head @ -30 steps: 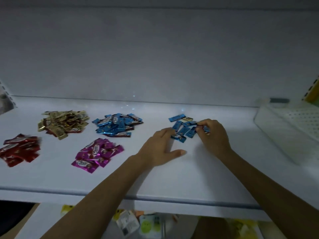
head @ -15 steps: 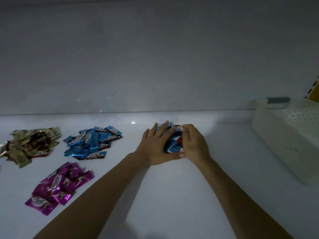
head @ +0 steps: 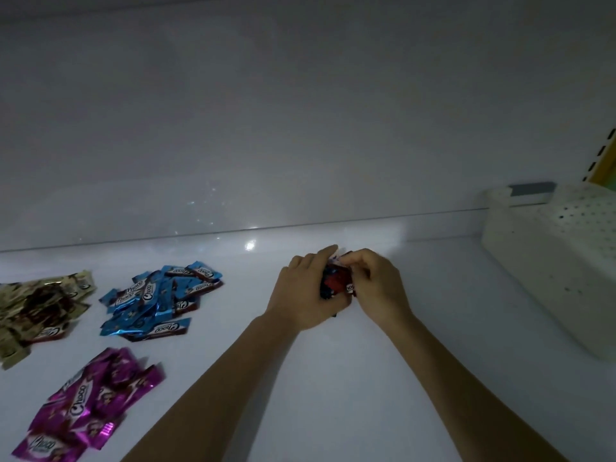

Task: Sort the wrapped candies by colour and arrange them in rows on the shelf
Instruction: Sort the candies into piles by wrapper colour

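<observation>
Both hands — left (head: pixel 305 290), right (head: pixel 376 285) — cupping small candy bunch (head: pixel 335 281) above white shelf (head: pixel 333 378).

Dim light. White back wall (head: pixel 300 111) carries a glare spot. White perforated bin (head: pixel 550 268) at right.

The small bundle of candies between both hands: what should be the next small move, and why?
Probably carry the bundle left to the blue pile and set it there. Both hands, left and right, are closed around it, the visible wrappers look mostly blue, and it sits apart from the sorted piles on the shelf.
</observation>
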The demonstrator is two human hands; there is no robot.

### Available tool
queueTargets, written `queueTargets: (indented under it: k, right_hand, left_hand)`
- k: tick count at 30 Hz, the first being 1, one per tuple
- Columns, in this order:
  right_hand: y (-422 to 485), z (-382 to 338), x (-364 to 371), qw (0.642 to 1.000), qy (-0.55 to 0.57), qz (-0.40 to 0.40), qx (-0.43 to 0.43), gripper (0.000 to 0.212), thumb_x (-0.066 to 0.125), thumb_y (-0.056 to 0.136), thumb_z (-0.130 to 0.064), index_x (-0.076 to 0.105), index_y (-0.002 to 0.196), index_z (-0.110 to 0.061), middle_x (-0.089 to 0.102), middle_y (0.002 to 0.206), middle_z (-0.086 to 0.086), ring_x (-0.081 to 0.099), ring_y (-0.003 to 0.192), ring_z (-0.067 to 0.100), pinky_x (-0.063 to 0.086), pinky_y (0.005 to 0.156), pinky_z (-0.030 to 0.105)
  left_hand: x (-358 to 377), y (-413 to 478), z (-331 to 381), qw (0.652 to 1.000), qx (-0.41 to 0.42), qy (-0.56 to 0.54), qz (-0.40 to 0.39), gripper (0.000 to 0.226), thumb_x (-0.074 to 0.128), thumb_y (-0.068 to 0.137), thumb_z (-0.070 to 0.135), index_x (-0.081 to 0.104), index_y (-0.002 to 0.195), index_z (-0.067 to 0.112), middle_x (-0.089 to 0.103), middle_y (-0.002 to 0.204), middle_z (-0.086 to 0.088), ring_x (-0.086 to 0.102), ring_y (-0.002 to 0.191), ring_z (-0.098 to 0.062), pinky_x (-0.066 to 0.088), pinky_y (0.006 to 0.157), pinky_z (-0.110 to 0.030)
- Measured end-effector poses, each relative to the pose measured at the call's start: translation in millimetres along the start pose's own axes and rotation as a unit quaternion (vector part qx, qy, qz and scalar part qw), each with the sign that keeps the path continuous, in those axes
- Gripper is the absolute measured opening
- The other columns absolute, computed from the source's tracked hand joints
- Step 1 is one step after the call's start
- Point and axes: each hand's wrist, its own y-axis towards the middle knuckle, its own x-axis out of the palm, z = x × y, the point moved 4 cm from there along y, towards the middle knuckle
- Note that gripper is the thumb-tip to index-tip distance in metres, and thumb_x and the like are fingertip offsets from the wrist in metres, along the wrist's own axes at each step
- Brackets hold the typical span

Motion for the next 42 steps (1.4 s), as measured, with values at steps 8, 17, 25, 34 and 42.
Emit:
queueTargets:
  k: [8,17,25,34,42]
  right_hand:
    - [2.8,4.1,1.0,0.985,-0.166,-0.036,0.006,0.054,0.057,0.091,-0.02,0.039,0.142,-0.02,0.048,0.14,0.002,0.046,0.126,0.02,0.036,0.107,0.034]
    - [-1.0,-9.4,13.9,0.992,-0.045,-0.115,-0.023,0.039,0.036,0.095,-0.004,0.063,0.122,-0.015,0.063,0.121,0.001,0.058,0.106,0.012,0.044,0.089,0.017]
    - [1.7,-3.3,5.3,0.998,-0.026,-0.053,-0.003,0.043,0.04,0.082,0.013,0.057,0.111,-0.014,0.055,0.116,0.004,0.051,0.101,0.011,0.039,0.076,0.004]
    - [5.2,-1.4,6.6,0.99,-0.137,-0.013,-0.025,0.041,0.041,0.089,-0.002,0.056,0.126,-0.013,0.058,0.125,0.006,0.052,0.115,0.019,0.044,0.099,0.029]
    - [0.6,-3.3,16.0,0.984,-0.165,-0.045,-0.056,0.048,0.028,0.08,-0.018,0.061,0.113,-0.013,0.065,0.101,0.008,0.059,0.094,0.024,0.052,0.077,0.036]
  left_hand:
    - [1.8,-2.3,0.7,0.997,0.067,-0.015,0.019,0.086,0.055,0.066,0.069,0.046,0.139,0.025,0.051,0.138,0.0,0.049,0.125,-0.02,0.046,0.099,-0.042]
    - [3.8,0.2,-4.5,0.999,0.009,0.032,0.021,0.108,0.044,0.06,0.079,0.029,0.15,0.023,0.03,0.156,-0.004,0.028,0.144,-0.024,0.031,0.113,-0.048]
    - [0.6,-5.1,2.6,0.998,0.05,0.014,-0.027,0.089,0.045,0.059,0.079,0.046,0.136,0.035,0.052,0.129,0.013,0.046,0.118,-0.015,0.034,0.096,-0.031]
    - [4.6,-1.4,2.6,0.997,0.076,-0.001,-0.018,0.082,0.053,0.062,0.075,0.054,0.13,0.03,0.056,0.13,0.008,0.05,0.118,-0.018,0.043,0.099,-0.039]
    - [7.9,-0.9,-0.8,0.995,0.092,-0.034,-0.01,0.073,0.058,0.065,0.065,0.058,0.129,0.03,0.047,0.144,-0.001,0.04,0.133,-0.023,0.035,0.107,-0.035]
